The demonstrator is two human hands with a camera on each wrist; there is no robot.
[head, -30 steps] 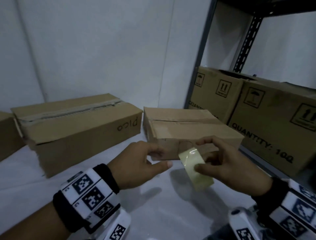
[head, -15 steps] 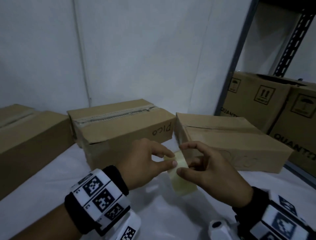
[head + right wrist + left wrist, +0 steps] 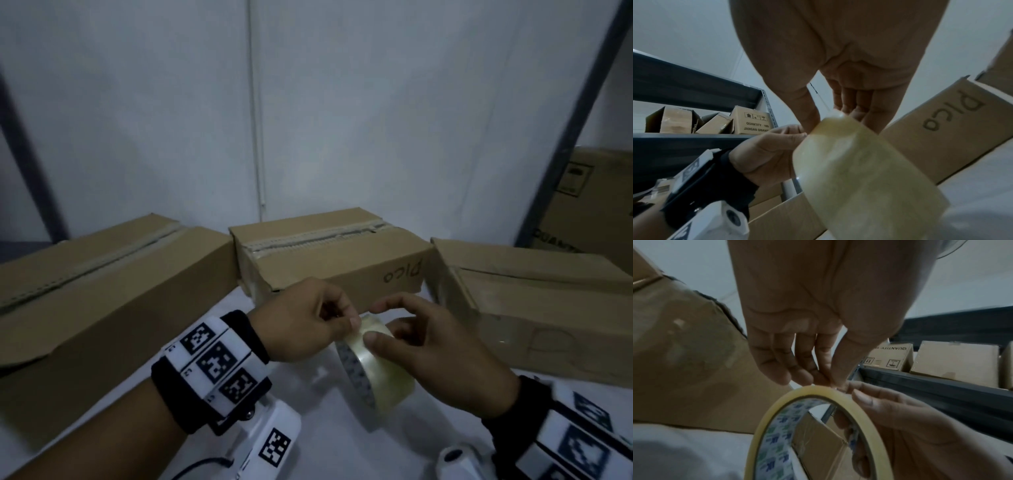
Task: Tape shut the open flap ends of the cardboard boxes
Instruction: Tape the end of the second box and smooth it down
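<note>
A white desk (image 3: 178,346) is seen carrying three cardboard boxes in a row against a pale wall. The left box (image 3: 102,291) lies lengthwise with a seam along its top; the middle box (image 3: 329,253) has a strip of tape along its top seam and the handwritten word "Pico" on its side, read upside down in the head view and again in the right wrist view (image 3: 953,113). The right box (image 3: 534,308) shows a glossy taped end and a faint pencilled outline on its near face. A dark metal shelf (image 3: 941,386) is seen beyond, loaded with further cartons; on one shelf carton (image 3: 754,121) the print "QUANTITY 100" and "JANGAN DIBANT…" is legible only in the right wrist view, along with handling symbols, while the head view gives merely a cut-off "QUAN". In front of the boxes, above the desk, a roll of clear tape (image 3: 373,370) is held between both hands. The right hand (image 3: 442,353) is curled round the roll, thumb on the outer face and fingers through the core. The left hand (image 3: 305,325) is closed in a pinch at the top edge of the roll, thumb and fingertips pressed together on the tape there; whether a loose end has been lifted cannot be told. Blue-green printing on the white inner core is shown only by the left wrist view (image 3: 777,439), its letters too blurred to read. Black wristbands with square-coded white markers are worn on both wrists.
</note>
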